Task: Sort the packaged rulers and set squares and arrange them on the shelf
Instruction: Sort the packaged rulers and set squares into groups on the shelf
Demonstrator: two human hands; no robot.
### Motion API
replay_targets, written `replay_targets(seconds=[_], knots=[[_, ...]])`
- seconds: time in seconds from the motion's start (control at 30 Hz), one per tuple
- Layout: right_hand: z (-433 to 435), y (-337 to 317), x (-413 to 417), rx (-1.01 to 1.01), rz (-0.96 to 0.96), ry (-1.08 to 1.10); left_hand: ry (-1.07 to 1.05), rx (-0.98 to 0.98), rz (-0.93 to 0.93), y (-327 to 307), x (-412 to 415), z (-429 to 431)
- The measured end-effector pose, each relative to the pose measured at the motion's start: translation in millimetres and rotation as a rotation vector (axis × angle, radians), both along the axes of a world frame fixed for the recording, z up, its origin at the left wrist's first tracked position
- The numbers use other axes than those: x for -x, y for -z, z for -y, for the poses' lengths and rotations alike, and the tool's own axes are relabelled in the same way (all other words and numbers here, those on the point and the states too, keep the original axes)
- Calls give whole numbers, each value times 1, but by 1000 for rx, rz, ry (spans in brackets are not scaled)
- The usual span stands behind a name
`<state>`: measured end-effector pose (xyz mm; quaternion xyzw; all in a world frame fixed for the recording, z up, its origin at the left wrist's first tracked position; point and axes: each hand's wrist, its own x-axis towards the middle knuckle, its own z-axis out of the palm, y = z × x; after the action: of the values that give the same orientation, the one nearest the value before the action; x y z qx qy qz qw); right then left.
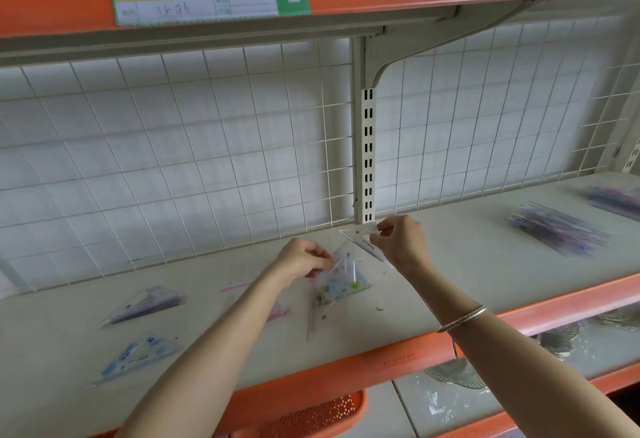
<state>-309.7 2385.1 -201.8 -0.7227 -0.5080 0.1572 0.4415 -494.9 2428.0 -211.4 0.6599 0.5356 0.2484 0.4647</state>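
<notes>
Sorting reads as partly done, judged from the layout alone. Nearest, at the front left of the shelf (485,257), two packaged set squares lie flat and apart: a blue-printed packet (135,356) and a purple-tinted packet (145,304). Neither is grouped yet. A pink packet (278,311) shows partly under the left forearm.

At mid shelf there is a small loose pile of packets (341,283), overlapping, with corners skewed. The left hand (304,259) is palm down with fingers curled, pinching the pile's upper-left edge. The right hand (401,242) is just beside it, with a bracelet (462,318) on the forearm. Its thumb and fingers pinch a clear set square (365,245) by the upper corner, long edge slanting down toward the pile. I cannot tell whether the low end touches the shelf.

Farther right, well apart, a near stack (554,229) and a far stack (616,202) of long packets, likely rulers, look already gathered; both are blurred. Behind everything stands the wire grid panel (173,160).

Remaining, by my estimate: break down the pile, collect the loose set squares, and align the groups.
</notes>
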Motion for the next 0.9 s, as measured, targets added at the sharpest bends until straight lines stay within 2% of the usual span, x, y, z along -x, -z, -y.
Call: replay_targets(seconds=[0.23, 0.4, 0.63, 0.9], knots=[[-4, -1, 7, -18, -224, -16, -171, 59, 390, -7, -1, 1], [-5, -1, 15, 0, -393, -53, -186, 65, 523, -11, -7, 8], [-6, -3, 20, 50, -529, -82, -73, 42, 498, -11, -11, 13], [-5, -3, 19, 135, -597, -112, 74, -103, 266, -9, -7, 15]])
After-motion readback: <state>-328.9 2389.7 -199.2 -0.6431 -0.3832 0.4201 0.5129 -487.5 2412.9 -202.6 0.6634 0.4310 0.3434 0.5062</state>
